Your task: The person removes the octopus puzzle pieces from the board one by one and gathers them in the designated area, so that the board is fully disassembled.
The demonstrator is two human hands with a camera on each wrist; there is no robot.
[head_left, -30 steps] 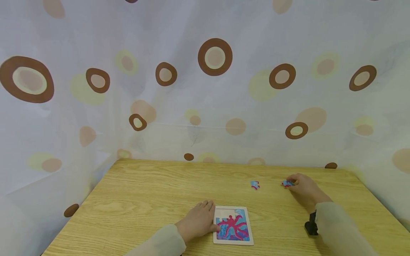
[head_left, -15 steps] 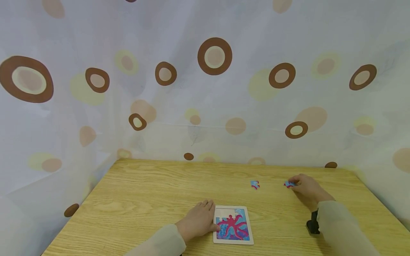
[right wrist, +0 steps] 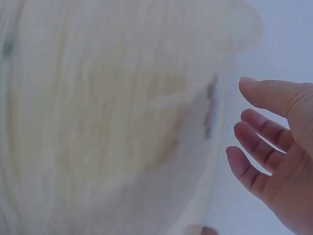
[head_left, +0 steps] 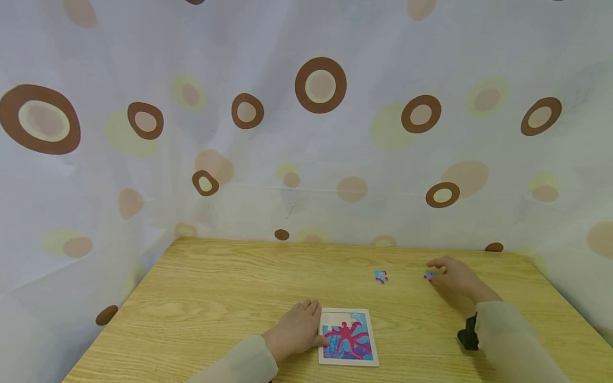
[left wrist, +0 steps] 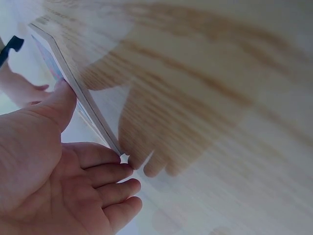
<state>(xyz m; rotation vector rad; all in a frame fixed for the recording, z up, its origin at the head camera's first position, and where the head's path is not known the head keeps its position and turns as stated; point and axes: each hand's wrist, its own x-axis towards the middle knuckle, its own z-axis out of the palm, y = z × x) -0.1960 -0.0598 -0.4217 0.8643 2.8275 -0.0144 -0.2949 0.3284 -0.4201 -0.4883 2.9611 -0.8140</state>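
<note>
A square octopus jigsaw puzzle in a white tray (head_left: 348,363) lies flat near the table's front, with a bare patch at its upper left. My left hand (head_left: 297,326) rests against the tray's left side, fingers extended and thumb on the rim. In the left wrist view the thumb overlaps the tray edge (left wrist: 89,108). Farther back at the right, a blue and pink puzzle piece (head_left: 428,276) lies on the table by my right hand (head_left: 457,277). The right wrist view shows that hand's fingers (right wrist: 264,93) loosely spread, apart from the blurred piece (right wrist: 213,108).
Another puzzle piece (head_left: 381,276) lies left of the right hand. The wooden table (head_left: 215,298) meets a patterned white curtain (head_left: 321,213) at the back and sides. A black device (head_left: 468,338) sits at the right wrist.
The right hand's fingers have parted from the puzzle piece, which they held half a second ago. It now lies slightly left of the fingers. The left hand and tray have not moved.
</note>
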